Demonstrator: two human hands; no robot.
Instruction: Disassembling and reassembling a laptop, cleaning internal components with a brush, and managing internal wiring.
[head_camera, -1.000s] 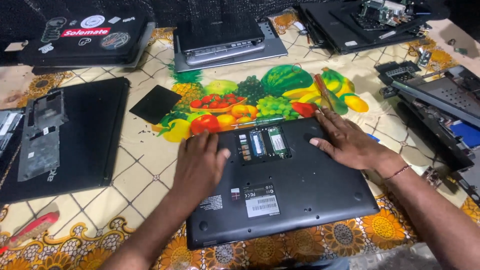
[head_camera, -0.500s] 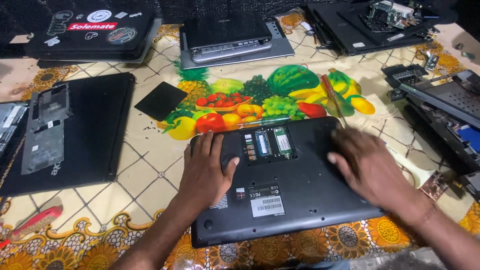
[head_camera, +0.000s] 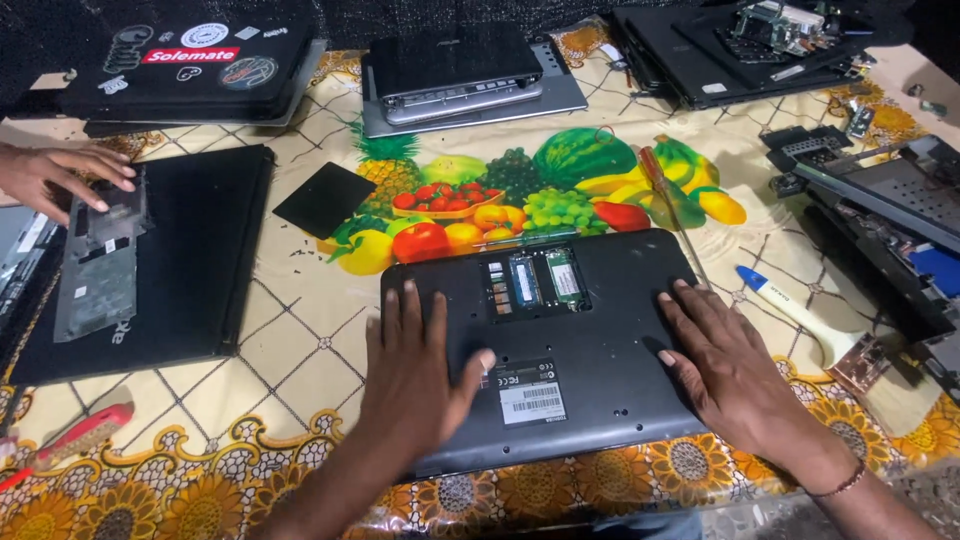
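Here, both hands lie flat and open, gripping nothing, on an upturned laptop (head_camera: 580, 350) in the middle of the surface (head_camera: 300, 330): left hand (head_camera: 415, 375) near its left edge, right hand (head_camera: 725, 365) at its right. A hatch exposes memory modules (head_camera: 540, 280). A slipping palm could likely brush them. A screwdriver (head_camera: 672, 215) beside the right fingers might get knocked.

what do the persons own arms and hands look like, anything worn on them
Both forearms are bare, with no sleeves in view and no gloves. The left hand has no ring, watch or band that shows. The right hand has a thin reddish-brown bracelet around the wrist. No rings show on its fingers either. Fingernails on both hands are short and unpainted.
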